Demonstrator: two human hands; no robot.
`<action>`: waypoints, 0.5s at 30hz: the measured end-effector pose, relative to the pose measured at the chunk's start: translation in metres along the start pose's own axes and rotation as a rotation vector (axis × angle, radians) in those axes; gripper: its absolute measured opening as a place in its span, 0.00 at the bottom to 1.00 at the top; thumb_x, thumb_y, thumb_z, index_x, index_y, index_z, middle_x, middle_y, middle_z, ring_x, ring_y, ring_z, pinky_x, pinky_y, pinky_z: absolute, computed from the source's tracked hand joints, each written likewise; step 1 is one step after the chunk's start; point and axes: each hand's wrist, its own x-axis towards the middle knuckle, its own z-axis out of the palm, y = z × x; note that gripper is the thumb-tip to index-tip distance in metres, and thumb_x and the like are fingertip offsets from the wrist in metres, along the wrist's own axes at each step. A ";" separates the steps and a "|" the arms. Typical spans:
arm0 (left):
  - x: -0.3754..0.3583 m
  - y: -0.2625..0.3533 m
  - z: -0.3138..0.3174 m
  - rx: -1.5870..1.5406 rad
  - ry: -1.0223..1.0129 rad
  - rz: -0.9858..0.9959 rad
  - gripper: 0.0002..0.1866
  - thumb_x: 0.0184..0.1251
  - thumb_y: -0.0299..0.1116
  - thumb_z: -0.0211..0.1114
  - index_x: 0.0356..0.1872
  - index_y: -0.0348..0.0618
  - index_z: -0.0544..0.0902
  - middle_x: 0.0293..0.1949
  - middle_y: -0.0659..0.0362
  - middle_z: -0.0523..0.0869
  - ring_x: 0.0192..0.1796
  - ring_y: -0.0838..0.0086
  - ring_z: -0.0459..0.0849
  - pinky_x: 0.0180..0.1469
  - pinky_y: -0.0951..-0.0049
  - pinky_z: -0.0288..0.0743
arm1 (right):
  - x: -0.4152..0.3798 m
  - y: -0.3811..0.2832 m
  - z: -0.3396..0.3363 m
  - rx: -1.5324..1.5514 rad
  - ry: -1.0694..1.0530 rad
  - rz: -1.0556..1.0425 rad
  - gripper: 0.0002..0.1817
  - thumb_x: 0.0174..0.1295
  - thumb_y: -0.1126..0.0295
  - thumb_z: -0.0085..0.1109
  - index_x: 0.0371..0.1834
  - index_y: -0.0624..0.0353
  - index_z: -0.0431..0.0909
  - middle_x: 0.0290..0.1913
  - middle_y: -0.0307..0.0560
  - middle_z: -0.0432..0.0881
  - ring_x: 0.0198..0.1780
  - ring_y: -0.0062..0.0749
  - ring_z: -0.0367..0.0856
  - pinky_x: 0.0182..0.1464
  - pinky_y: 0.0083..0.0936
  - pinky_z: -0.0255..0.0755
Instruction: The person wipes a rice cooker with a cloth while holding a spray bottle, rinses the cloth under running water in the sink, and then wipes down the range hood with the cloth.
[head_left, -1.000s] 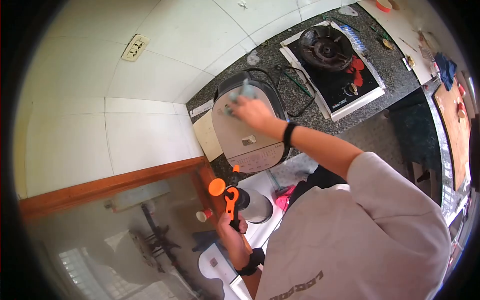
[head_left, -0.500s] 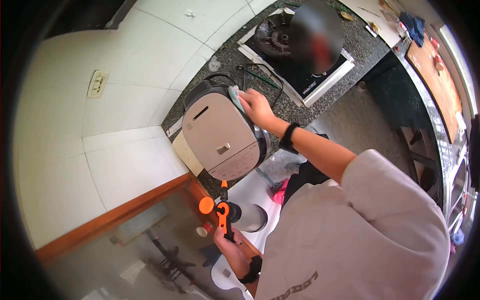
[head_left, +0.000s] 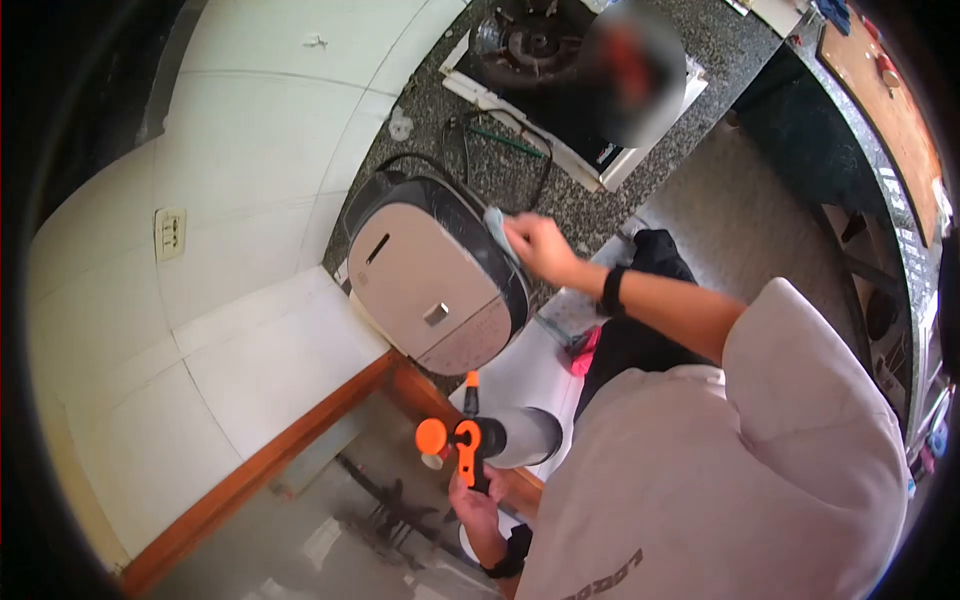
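First, at the far left of the frame, a wall socket (head_left: 170,234) sits on the tiled wall (head_left: 260,140). Left of centre stands the rice cooker (head_left: 420,275), lid down on the granite counter (head_left: 580,215), a dark slot (head_left: 377,248) showing in its top and a black cord (head_left: 425,159) curving behind it. Below, at bottom centre, the person's left hand (head_left: 477,500) is wrapped round the handle of a pump spray bottle (head_left: 530,437), whose nozzle points up the frame towards the cooker's front edge. Should those fingers squeeze by accident, spray could well land on the control panel (head_left: 470,335); were they to slacken, the bottle's bulky body, lying to the right of the hand, would probably tip it over. Just right of the cooker, the right hand (head_left: 545,250) has its fingers closed on a pale cloth (head_left: 497,228), pressed against the dark side. A hard push there might slide the cooker towards the wall, and a loose fold might snag the cord. The gas stove (head_left: 535,95) fills the upper centre, partly blurred, and a wooden board (head_left: 875,110) lies at upper right.
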 end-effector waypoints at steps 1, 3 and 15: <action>-0.003 -0.007 -0.008 0.009 -0.024 0.020 0.30 0.70 0.60 0.49 0.34 0.37 0.74 0.18 0.60 0.71 0.20 0.73 0.68 0.24 0.72 0.59 | 0.011 -0.006 -0.002 0.024 0.005 -0.034 0.13 0.70 0.65 0.58 0.34 0.66 0.81 0.27 0.62 0.76 0.30 0.56 0.75 0.36 0.44 0.70; -0.004 -0.026 -0.017 0.024 -0.053 0.102 0.28 0.69 0.58 0.55 0.36 0.35 0.75 0.19 0.59 0.73 0.19 0.75 0.70 0.21 0.75 0.60 | 0.014 -0.006 -0.008 0.054 -0.068 0.065 0.12 0.70 0.64 0.60 0.40 0.64 0.84 0.31 0.61 0.81 0.32 0.51 0.80 0.39 0.39 0.74; 0.041 -0.162 -0.031 -0.157 0.172 0.281 0.13 0.68 0.36 0.56 0.32 0.35 0.76 0.21 0.65 0.72 0.20 0.85 0.65 0.23 0.80 0.53 | -0.002 -0.055 0.004 0.108 -0.014 0.160 0.18 0.73 0.64 0.62 0.58 0.65 0.83 0.46 0.42 0.89 0.45 0.17 0.80 0.52 0.20 0.74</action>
